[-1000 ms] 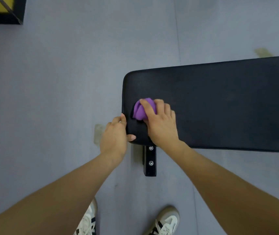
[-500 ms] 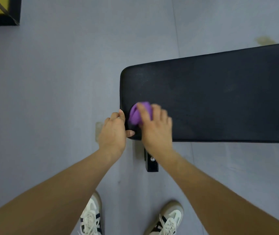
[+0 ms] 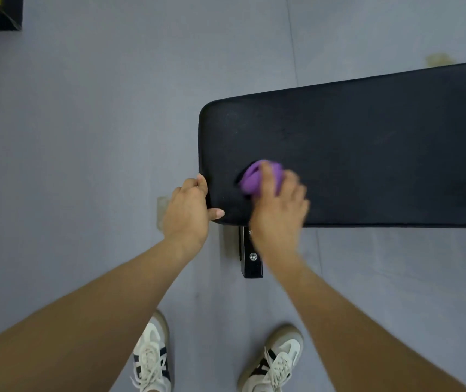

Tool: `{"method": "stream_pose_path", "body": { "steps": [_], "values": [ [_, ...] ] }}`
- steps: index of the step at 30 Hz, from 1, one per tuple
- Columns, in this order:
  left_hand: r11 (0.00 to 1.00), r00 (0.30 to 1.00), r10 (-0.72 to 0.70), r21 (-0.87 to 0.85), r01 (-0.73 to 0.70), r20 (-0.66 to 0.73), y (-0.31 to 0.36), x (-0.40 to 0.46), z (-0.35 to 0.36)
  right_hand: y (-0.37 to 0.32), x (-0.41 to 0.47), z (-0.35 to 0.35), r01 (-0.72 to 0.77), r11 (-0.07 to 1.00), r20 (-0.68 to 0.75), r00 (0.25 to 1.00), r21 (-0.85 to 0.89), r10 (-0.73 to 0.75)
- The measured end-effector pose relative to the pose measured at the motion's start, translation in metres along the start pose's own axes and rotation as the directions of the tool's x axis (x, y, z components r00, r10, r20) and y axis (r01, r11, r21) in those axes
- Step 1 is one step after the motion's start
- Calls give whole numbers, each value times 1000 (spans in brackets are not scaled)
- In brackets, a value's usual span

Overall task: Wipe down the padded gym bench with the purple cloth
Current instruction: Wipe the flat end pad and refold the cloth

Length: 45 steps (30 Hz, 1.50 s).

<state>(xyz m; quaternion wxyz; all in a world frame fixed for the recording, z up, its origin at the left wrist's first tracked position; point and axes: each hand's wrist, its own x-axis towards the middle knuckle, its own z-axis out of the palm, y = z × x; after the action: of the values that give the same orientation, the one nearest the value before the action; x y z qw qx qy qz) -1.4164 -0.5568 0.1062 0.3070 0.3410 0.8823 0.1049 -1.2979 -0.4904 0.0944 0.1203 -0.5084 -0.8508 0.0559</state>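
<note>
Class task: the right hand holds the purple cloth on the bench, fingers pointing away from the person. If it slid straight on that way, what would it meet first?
Only more bare bench pad, it seems: nothing lies ahead of the right hand and cloth before the pad's far edge.

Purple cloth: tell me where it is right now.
The purple cloth is under the right hand on the bench, near its left end.

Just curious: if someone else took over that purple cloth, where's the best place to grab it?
Probably the bunched fold of the cloth sticking out left of the right hand, coming from above; it stands proud of the flat bench.
</note>
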Motion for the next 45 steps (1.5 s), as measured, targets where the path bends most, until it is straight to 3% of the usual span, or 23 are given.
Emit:
{"method": "stream_pose_path", "body": {
  "steps": [4, 6, 9, 11, 13, 15, 18, 22, 23, 25, 27, 29, 31, 33, 35, 37, 39, 43, 45],
  "values": [
    [999, 998, -40, 4, 41, -41, 3, 0, -2, -11, -26, 2, 271, 959, 76, 958, 83, -277],
    [1000, 1000, -14, 2, 14, -8, 5, -1, -3, 20, -17, -6, 276, 959, 82, 956, 60, -280],
    [1000, 1000, 7, 7, -7, -2, 4, -2, -3, 84, 2, -26, -4, 1000, -57, 998, 2, 4],
    [1000, 1000, 11, 13, -11, -9, 2, -2, -2, 104, 9, -34, -238, 971, -147, 961, -8, 235],
    [999, 1000, 21, 29, -21, -10, 2, -4, -3, 89, 3, -25, -334, 942, -223, 921, -28, 319],
    [999, 1000, 25, 33, -25, -14, 3, -4, -3, 47, -16, -7, -278, 961, -214, 938, 10, 273],
    [1000, 999, -14, -7, 14, -37, 4, -4, -3, -12, -49, 12, -43, 995, -81, 995, 86, 50],
    [1000, 1000, 5, 13, -4, -27, 5, -6, -4, 19, -39, 2, 189, 982, -4, 982, 31, -189],
    [1000, 1000, 16, 13, -16, -24, 4, -7, -5, 36, -34, -4, 163, 987, -16, 987, -1, -163],
    [999, 999, 45, 29, -44, -18, 3, -7, -4, 67, -17, -17, -51, 998, -89, 995, -32, 48],
    [997, 998, 60, 42, -59, -19, 0, -6, -2, 73, -3, -22, -314, 949, -133, 942, -26, 308],
    [997, 998, 66, 30, -65, -22, 0, -5, -1, 50, -2, -14, -408, 913, -132, 907, -28, 401],
    [997, 997, 72, 15, -72, -32, 0, -4, 1, 10, -16, -3, -307, 952, -78, 949, -12, 306],
    [998, 997, 26, -47, -29, -66, -2, -4, 1, -25, -36, 4, -90, 996, 54, 995, 26, 88],
    [995, 997, -6, -101, -2, -80, -5, -4, 1, -30, -44, 4, 121, 991, 150, 980, 61, -129],
    [990, 996, 65, -121, -71, -54, -8, -6, 1, -11, -33, -2, 270, 962, 158, 949, 42, -273],
    [979, 995, 102, -175, -104, -20, -11, -6, 0, 9, -10, -8, 274, 962, 158, 950, -10, -269],
    [965, 993, 116, -238, -112, 2, -15, -5, 2, 11, 51, -10, -19, 997, 162, 986, -74, 30],
    [950, 991, 133, -286, -124, 15, -19, -6, 1, -10, 77, 0, -36, 997, 179, 983, -65, 48]
  ]
}}
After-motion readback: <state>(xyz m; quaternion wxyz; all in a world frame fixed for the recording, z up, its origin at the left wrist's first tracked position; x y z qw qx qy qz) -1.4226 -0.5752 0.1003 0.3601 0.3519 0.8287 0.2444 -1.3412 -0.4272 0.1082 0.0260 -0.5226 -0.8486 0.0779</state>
